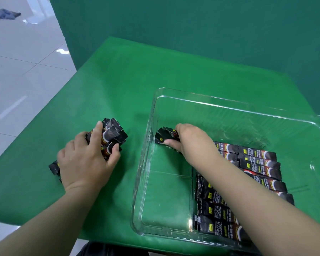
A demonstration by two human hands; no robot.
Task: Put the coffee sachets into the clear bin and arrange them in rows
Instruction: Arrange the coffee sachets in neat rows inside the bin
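Observation:
A clear plastic bin (229, 106) sits on the green table at the right. Black coffee sachets (260, 163) lie in rows inside it, across its right and near parts. My right hand (194, 143) is inside the bin near its left wall and grips a small bunch of sachets (164, 134) held low over the bin floor. Left of the bin, a loose pile of sachets (113, 133) lies on the cloth. My left hand (85, 159) lies on this pile, fingers and thumb curled around several of them. One more sachet end (54, 168) sticks out from under that hand.
The green cloth (129, 85) covers the table, and a green backdrop (192, 24) rises behind it. White tiled floor (20, 71) lies past the table's left edge. The bin's left part shows bare floor (166, 196).

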